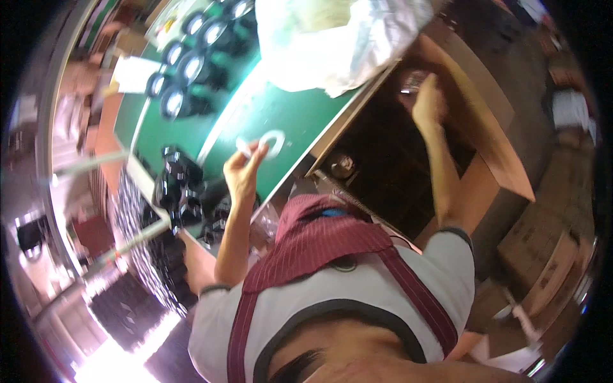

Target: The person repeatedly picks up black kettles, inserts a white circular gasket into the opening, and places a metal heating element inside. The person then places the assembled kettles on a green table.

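Note:
My left hand is raised over the green tabletop, its fingers pinched on a white ring that looks like a roll of tape. My right hand reaches into an open cardboard box on the right. Its fingers close around a shiny, reddish, see-through-looking object, blurred and partly covered by the hand. Lower in the same box lies a round glossy item that looks similar. The box's inside is dark, so its other contents are hard to make out.
A big white plastic bag stands at the table's far side, beside the box. Several black round parts sit at the far left, with more glossy black pieces nearer me. Flattened or closed cartons lie at the right.

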Available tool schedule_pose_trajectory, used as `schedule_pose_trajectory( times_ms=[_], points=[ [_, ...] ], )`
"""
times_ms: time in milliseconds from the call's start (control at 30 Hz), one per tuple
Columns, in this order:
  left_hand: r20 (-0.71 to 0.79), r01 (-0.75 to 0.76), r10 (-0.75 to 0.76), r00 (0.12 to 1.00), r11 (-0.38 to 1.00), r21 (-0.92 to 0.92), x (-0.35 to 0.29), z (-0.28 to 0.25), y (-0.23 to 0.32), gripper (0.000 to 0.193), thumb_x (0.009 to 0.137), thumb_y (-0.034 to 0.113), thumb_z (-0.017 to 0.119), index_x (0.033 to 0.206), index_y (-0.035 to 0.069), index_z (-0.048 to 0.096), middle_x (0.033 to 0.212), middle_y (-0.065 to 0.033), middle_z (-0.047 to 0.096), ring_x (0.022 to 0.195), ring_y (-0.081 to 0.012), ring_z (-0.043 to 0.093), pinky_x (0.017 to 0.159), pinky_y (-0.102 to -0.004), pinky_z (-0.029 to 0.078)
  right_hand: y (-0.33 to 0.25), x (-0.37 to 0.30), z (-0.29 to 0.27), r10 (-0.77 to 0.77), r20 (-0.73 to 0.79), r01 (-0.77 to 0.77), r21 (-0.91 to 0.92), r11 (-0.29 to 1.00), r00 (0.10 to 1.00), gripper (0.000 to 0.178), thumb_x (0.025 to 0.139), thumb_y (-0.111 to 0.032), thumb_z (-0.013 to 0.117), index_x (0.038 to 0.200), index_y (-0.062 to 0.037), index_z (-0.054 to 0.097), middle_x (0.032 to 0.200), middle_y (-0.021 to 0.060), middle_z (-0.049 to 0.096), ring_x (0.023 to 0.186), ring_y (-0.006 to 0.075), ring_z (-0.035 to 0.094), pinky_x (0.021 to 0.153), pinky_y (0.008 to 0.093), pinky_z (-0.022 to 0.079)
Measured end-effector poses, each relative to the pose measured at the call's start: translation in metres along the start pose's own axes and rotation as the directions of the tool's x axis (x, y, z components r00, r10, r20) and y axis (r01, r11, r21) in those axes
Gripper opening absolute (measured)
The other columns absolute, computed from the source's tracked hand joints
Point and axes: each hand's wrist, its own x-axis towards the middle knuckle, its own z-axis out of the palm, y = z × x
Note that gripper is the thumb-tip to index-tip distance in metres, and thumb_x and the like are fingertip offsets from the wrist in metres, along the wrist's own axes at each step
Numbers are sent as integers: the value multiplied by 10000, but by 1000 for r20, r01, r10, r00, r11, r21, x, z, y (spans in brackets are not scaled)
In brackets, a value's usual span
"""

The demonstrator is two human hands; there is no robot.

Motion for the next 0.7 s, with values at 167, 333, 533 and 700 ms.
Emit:
schedule_pose_trajectory(
  times_ms=[167,333,533,700],
  points=[
    [-106,-172,140,984,893,-415,7,16,43,274,881,138,781,1112,4,721,1029,-79,735,990,-127,644,927,-275,471,-59,-118,-138,17,-137,103,815,570,990,832,758,-421,834,1400,-39,468,1280,131,589,1156,277,599,956,422,515],
    [-124,-337,325,938,764,-550,-3,5,65,195,907,62,731,1094,7,723,1073,-96,734,1037,-164,650,971,-326,467,-171,-169,-108,-342,-3,64,984,167,940,834,748,-319,847,1429,-45,450,1306,87,537,1261,203,484,1061,355,406],
    [-231,-659,620,750,730,-180,-7,-63,60,189,889,30,714,1074,-9,722,1150,-133,717,1308,-317,526,1115,-488,334,-258,-172,-88,-413,118,-107,993,50,903,591,874,-172,655,1388,-5,416,1220,140,586,1129,225,607,992,372,504],
    [-218,-798,788,575,599,59,-3,-127,59,277,831,25,746,1102,-20,706,1199,-194,685,1241,-366,598,1042,-432,465,-314,-183,-66,-604,324,-486,865,-122,728,621,967,-416,486,1422,2,417,1346,167,566,1238,315,577,1009,518,518]
  ],
)
